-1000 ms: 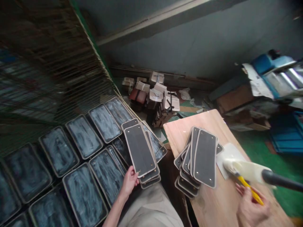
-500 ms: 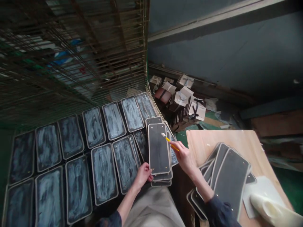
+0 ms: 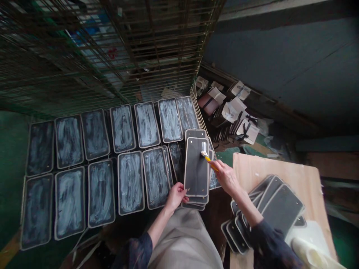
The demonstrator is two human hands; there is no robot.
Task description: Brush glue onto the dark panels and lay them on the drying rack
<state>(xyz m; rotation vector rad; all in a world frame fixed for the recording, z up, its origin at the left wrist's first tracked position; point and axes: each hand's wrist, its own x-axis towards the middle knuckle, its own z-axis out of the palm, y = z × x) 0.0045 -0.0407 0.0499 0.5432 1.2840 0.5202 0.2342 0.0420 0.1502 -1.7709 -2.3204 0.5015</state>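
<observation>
My right hand (image 3: 226, 177) is closed around a brush (image 3: 211, 162) with a yellow handle. Its white-coated bristles touch the upper right of a dark rectangular panel (image 3: 195, 168) edged in pale trim, where a short white smear shows. At the panel's lower left corner, my left hand (image 3: 177, 196) pinches the edge between thumb and fingers. That panel lies on a small stack of similar ones, over the right end of a wire rack. Rows of dark panels (image 3: 130, 183) streaked with white coating cover the rack to the left.
On a wooden board (image 3: 291, 164) at right lies a fanned pile of uncoated panels (image 3: 283, 207), beside a whitish container (image 3: 311, 254). Wire mesh (image 3: 157, 48) rises behind the rack. Tied bundles (image 3: 235, 108) sit on the floor near the wall.
The brush has come down onto the panel's upper right and left a white smear there. My left hand keeps its hold on the corner. The whole view has shifted.
</observation>
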